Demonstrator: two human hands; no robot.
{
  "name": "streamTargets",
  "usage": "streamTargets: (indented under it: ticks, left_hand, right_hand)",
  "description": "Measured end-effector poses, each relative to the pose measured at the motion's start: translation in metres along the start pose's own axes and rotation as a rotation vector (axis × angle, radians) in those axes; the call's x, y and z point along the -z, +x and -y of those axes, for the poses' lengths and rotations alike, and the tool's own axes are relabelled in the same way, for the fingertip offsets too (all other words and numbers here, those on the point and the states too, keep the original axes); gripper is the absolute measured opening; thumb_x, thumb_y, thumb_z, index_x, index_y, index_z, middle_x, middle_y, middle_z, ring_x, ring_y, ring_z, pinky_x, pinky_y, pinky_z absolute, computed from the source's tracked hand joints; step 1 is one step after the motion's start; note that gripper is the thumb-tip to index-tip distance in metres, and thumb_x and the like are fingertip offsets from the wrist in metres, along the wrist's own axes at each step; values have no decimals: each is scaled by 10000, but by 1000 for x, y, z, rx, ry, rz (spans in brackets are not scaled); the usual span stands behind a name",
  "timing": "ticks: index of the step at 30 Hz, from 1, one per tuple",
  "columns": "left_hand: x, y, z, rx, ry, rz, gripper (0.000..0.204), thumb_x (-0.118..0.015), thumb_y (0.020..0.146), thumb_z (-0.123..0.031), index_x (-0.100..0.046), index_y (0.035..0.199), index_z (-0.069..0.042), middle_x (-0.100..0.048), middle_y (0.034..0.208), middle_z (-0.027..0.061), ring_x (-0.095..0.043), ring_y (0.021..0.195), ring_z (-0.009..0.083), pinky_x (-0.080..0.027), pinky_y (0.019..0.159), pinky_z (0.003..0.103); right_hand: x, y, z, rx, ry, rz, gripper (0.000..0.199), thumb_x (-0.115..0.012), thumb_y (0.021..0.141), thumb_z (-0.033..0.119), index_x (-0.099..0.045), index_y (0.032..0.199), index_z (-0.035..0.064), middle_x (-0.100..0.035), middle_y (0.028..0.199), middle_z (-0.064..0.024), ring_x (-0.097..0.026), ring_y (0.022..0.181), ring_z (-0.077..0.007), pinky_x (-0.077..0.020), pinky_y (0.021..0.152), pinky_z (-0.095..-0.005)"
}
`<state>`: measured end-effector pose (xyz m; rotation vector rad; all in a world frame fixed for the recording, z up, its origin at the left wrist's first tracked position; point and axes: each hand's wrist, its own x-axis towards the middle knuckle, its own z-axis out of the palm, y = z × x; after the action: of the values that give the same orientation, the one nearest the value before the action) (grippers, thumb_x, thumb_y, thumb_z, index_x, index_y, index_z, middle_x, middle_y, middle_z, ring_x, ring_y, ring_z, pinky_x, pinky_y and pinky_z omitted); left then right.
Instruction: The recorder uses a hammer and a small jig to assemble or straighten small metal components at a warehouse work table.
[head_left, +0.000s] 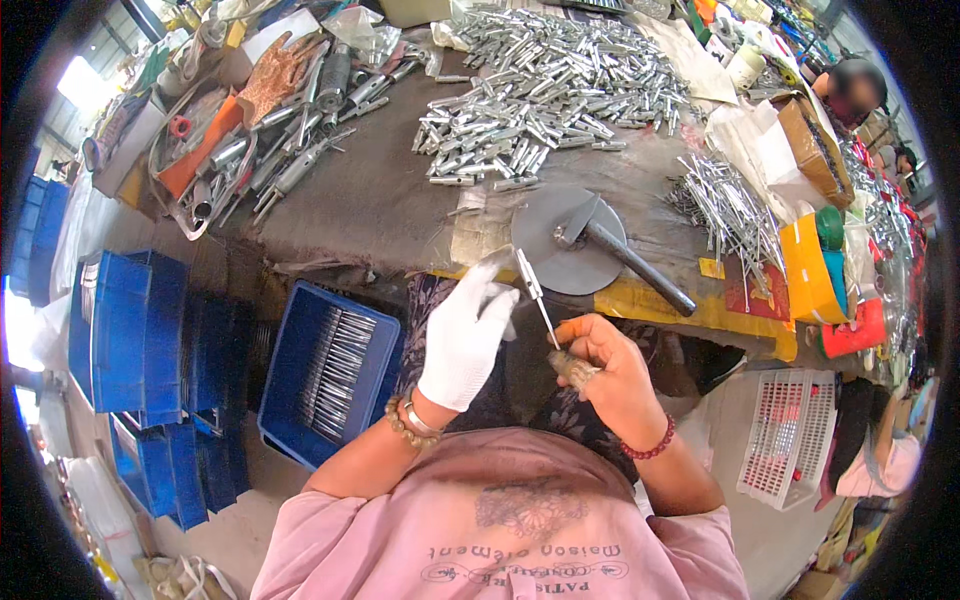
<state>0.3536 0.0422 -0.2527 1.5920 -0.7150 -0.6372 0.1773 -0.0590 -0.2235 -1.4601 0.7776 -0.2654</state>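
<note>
My right hand (604,362), bare, is closed round the brown, worn-looking grip (572,369) of a thin metal rod (545,322). At the rod's upper end sits a slim, shiny metal tube piece (528,272), tilted up and to the left. Close to the tube's left side is my left hand (468,335) in a white knit glove. Its fingers look stretched and apart, though their tips are smeared by motion; I see no grip on the tube. Just beyond both hands, a round grey metal plate (545,262) carries an angled block and a dark bar (640,268).
A large heap of metal tube pieces (560,90) covers the far bench. Thin rods (728,205) lie at right; tools and an orange glove (278,78) at left. A blue bin (275,395) of metal pieces stands left, a white basket (757,435) right. A person (850,95) is far right.
</note>
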Motion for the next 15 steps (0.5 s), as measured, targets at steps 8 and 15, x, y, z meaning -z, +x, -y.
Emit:
streamTargets:
  ticks: [8,15]
  left_hand:
    - [5,-13,0,176,-336,41,672,-685,1048,-116,-399,1654,-58,-778,1049,74,-609,697,68,-495,588,225]
    - [113,-25,40,67,107,-194,633,-783,968,-136,-535,1542,-37,-737,973,47,-623,709,92,-504,604,266]
  right_hand:
    - [-26,-6,-18,33,-98,46,323,-759,944,-10,-655,1248,25,-690,922,-27,-591,780,-87,-474,682,-264]
    - [-12,-1,-31,73,-217,162,580,-714,992,-22,-549,1537,91,-692,1286,-73,-656,959,-106,-547,781,-250]
